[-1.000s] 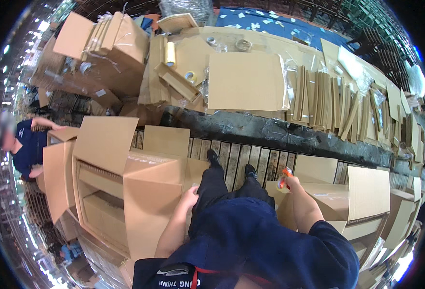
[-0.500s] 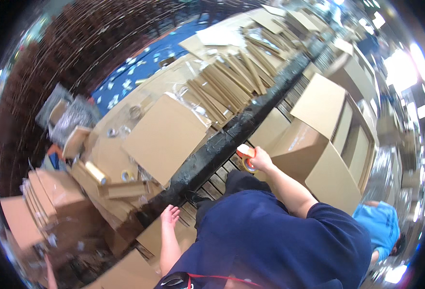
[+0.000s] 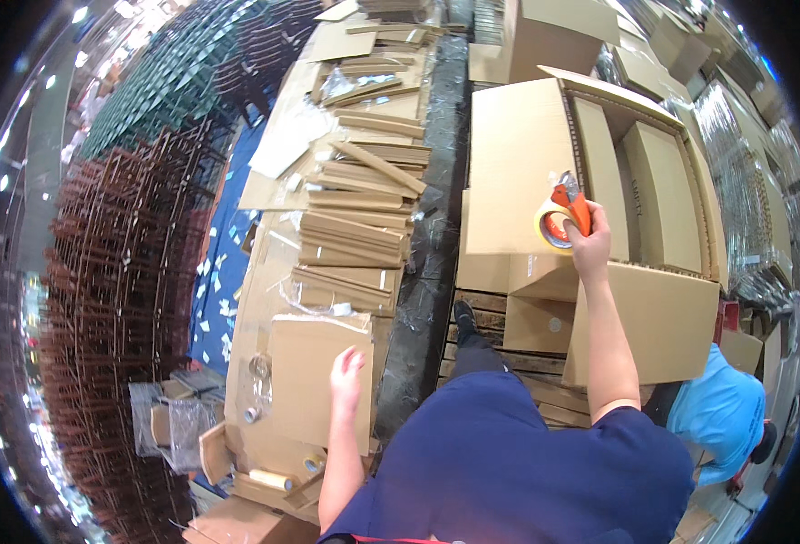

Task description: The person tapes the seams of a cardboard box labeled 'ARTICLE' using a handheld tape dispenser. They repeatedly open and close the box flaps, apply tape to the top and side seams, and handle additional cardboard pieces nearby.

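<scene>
In my right hand [image 3: 592,243] is an orange tape dispenser [image 3: 576,210] with a metal cutting end and a roll of tape on it. That hand hovers over a flap of a large open cardboard box [image 3: 514,163], whose inside holds upright cardboard pieces [image 3: 658,186]. My left hand [image 3: 346,379] hangs with its fingers loosely stretched, nothing in it, above a flat cardboard sheet [image 3: 314,367] on the long table.
Stacked cardboard strips [image 3: 355,240] line the table [image 3: 246,354]. A tape roll [image 3: 271,480] lies near its lower end. Dark metal racks [image 3: 128,299] stand at left. A co-worker in a light blue shirt [image 3: 717,408] bends at right. Wooden pallet slats [image 3: 486,331] lie underfoot.
My view has turned, so the open box now appears upright on the right. My right hand, holding the tape dispenser, has moved up over the box flap. My left hand is now over the cardboard sheet.
</scene>
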### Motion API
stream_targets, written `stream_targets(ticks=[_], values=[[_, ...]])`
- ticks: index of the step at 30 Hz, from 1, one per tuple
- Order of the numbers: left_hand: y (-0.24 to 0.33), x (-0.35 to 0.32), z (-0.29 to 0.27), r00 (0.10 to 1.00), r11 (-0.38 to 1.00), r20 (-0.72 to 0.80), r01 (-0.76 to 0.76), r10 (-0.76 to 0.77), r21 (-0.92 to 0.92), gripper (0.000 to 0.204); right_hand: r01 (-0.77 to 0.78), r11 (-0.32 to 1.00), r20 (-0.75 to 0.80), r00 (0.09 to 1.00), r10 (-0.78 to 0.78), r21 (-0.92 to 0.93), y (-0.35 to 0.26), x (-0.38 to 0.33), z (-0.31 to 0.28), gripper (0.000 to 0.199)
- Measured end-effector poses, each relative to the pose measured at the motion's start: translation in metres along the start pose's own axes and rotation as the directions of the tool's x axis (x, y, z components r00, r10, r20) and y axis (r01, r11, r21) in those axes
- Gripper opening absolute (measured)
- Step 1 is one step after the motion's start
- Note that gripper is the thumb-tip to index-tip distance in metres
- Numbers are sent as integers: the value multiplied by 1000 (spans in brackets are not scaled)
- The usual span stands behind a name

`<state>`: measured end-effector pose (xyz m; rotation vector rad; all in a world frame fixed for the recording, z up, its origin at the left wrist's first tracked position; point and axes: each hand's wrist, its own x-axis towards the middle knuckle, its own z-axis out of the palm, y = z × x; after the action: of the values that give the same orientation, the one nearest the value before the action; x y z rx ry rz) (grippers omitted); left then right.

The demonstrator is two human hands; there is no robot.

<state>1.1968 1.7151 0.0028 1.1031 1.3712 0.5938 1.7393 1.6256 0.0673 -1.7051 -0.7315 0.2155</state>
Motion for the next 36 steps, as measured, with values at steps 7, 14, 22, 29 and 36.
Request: stream_targets(ticks=[7, 14, 22, 29, 36], values=[[114, 144, 319, 690, 716, 719, -542, 80, 441, 82, -156, 988, -303, 941, 152, 12, 69, 88, -57, 44], [124, 208, 489, 420, 553, 731, -478, -538, 682, 117, -321, 947, -402, 871, 284, -26, 88, 42, -101, 49], [159, 249, 592, -298, 529, 556, -787, -776, 318, 39, -453, 868, -591, 650, 479, 205, 77, 45, -86, 53], [260, 452, 704, -422, 460, 607, -882, -673, -103, 42, -235, 939, -549, 764, 338, 250, 109, 305, -63, 52], [435, 749, 688, 790, 289, 597, -544, -140, 788, 45, -320, 873, -23, 935, 353, 369, 213, 678, 42, 42]])
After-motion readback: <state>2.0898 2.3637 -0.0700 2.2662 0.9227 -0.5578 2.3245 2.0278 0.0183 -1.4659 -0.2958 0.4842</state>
